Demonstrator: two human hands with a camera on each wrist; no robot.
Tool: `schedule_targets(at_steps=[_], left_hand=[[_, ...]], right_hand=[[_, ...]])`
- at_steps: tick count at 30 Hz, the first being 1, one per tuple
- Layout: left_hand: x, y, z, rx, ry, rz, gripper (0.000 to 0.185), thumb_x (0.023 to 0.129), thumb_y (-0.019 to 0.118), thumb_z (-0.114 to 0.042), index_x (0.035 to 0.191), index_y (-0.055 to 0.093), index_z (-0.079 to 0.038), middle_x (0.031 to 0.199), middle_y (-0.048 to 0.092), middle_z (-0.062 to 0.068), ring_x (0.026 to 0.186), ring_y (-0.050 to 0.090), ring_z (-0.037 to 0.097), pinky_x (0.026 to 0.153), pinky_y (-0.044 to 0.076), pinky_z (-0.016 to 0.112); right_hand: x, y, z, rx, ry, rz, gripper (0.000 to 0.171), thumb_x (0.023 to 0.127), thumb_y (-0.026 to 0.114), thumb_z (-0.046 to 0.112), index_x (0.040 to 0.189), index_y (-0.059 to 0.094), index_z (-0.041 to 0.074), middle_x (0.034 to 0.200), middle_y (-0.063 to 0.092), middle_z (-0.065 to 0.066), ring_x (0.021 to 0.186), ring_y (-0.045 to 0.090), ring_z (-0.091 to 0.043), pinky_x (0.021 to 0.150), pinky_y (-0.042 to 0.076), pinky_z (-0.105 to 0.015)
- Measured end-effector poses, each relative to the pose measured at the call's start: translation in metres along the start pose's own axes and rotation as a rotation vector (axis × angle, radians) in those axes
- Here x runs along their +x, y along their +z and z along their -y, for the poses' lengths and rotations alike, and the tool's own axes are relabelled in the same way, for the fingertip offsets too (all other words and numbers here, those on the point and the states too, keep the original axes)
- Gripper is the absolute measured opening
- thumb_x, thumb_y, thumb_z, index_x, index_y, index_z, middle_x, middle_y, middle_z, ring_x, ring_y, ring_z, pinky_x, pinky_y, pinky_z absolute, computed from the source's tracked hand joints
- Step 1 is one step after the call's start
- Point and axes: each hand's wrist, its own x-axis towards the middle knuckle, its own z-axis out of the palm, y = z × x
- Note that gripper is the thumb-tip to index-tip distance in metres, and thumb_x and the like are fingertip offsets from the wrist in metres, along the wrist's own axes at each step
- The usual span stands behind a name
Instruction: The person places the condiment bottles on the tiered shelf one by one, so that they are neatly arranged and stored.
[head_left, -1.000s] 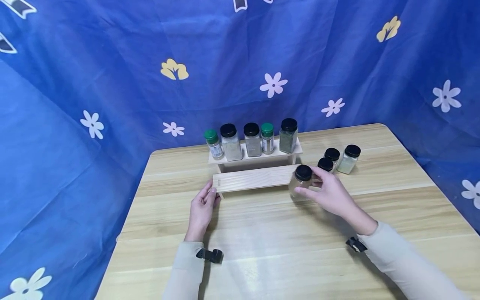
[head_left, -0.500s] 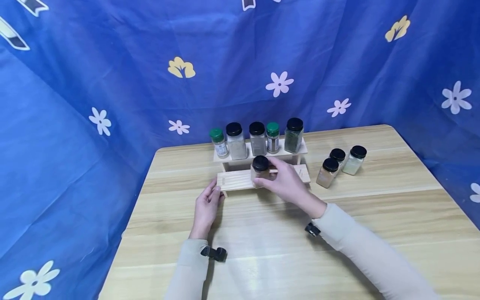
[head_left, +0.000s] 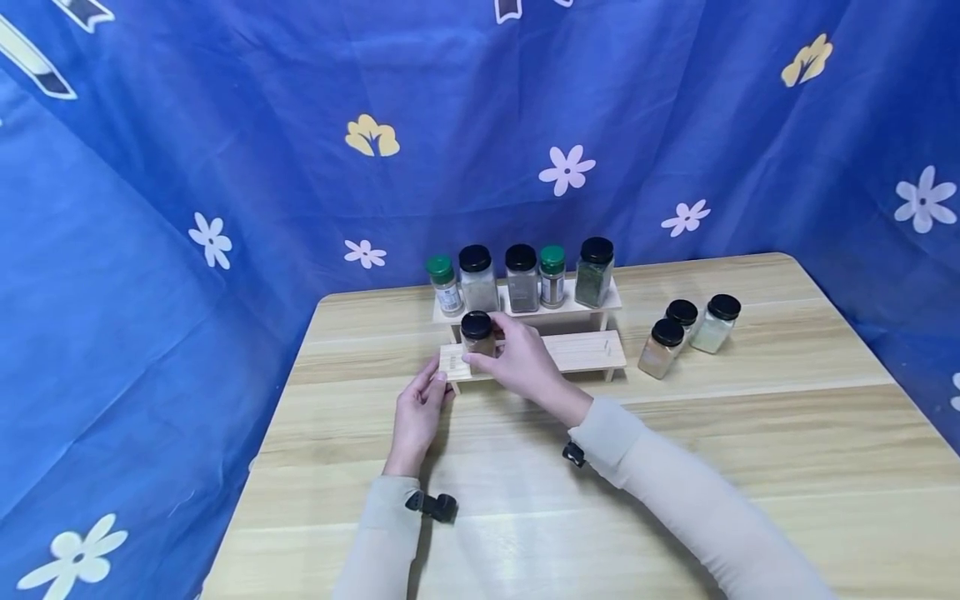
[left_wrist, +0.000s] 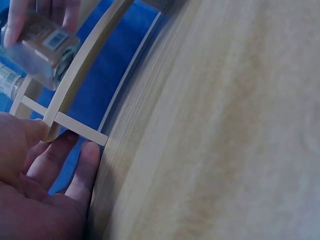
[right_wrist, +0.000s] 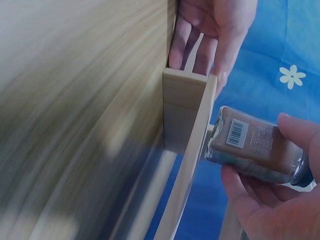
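Note:
My right hand (head_left: 521, 360) grips a square glass spice jar (head_left: 477, 333) with a black lid and brown powder, over the left part of the lower tier. In the right wrist view the base of the jar (right_wrist: 250, 142), with its barcode label, is right at the shelf surface. The two-tier wooden spice rack (head_left: 581, 352) stands at the back of the table. At its left end, my left hand (head_left: 416, 417) holds the lower tier. The left wrist view has the thumb on the shelf edge (left_wrist: 80, 70) and the fingers below, beside the leg.
Along the upper tier stand several jars, among them a green-lidded shaker (head_left: 447, 292) and a jar of dark green herbs (head_left: 593, 279). To the right on the table (head_left: 750, 433) are a brown-powder jar (head_left: 657, 357), another black-lidded jar (head_left: 682, 313) and a pale jar (head_left: 712, 332). Blue cloth (head_left: 285, 167) hangs behind.
My right hand has carried the jar leftward from the rack's right end to above the lower tier's left part. The left hand stays on the rack. The view has shifted slightly.

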Motion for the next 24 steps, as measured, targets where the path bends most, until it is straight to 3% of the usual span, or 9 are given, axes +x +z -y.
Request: schedule_targets(at_steps=[12,24], left_hand=[[0.003,0.003,0.001,-0.002,-0.015,-0.004,0.046,0.111,0.055,-0.02,0.157,0.05,-0.015,0.146,0.063,0.023,0.126,0.07,0.032,0.099,0.063,0.019],[0.003,0.001,0.003,-0.004,0.018,0.002,0.045,0.111,0.055,-0.019,0.156,0.051,-0.015,0.144,0.064,0.022,0.116,0.074,0.022,0.098,0.064,0.02]], right_hand=[[0.006,0.017,0.006,0.006,-0.027,-0.006,0.06,0.083,0.092,0.027,0.132,0.064,0.006,0.123,0.075,-0.008,0.108,0.074,-0.025,0.096,0.067,-0.037],[-0.004,-0.011,-0.003,0.071,0.034,0.083,0.076,0.085,0.09,0.035,0.147,0.056,0.007,0.139,0.069,-0.011,0.123,0.071,-0.029,0.108,0.063,-0.042]])
